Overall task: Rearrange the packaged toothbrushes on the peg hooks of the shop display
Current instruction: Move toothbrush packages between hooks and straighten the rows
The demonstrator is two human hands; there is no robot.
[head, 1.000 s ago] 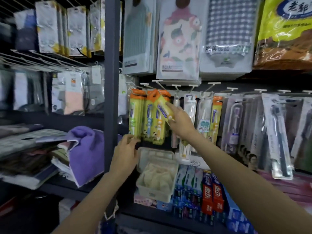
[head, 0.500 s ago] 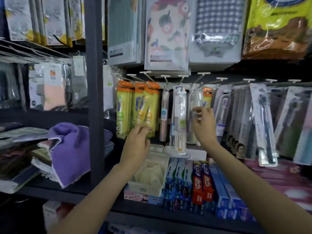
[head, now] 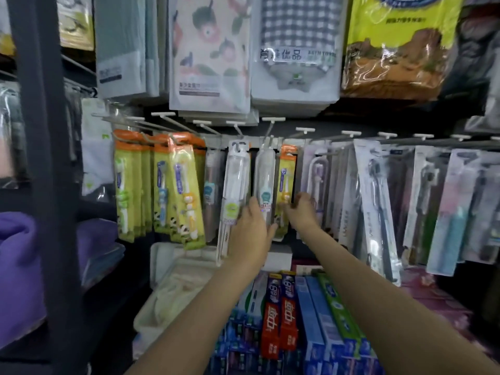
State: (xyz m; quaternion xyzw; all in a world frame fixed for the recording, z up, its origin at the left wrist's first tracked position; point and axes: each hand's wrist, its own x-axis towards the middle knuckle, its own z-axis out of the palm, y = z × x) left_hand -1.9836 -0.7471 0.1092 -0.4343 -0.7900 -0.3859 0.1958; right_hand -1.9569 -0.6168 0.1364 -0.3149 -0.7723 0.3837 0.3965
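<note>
Most yellow-and-orange toothbrush packs (head: 159, 185) hang grouped on the left pegs, while one stray yellow pack (head: 286, 185) remains mid-row, pinched low by the right hand (head: 301, 212), the left hand (head: 250, 231) flat against the clear pack (head: 265, 182).

Toothbrush packs (head: 184, 190) I'm sorting: glossy clear plastic over card. Peg hooks (head: 273, 131) thin metal wire. Purple towel (head: 19, 266) soft matt cloth.
</note>
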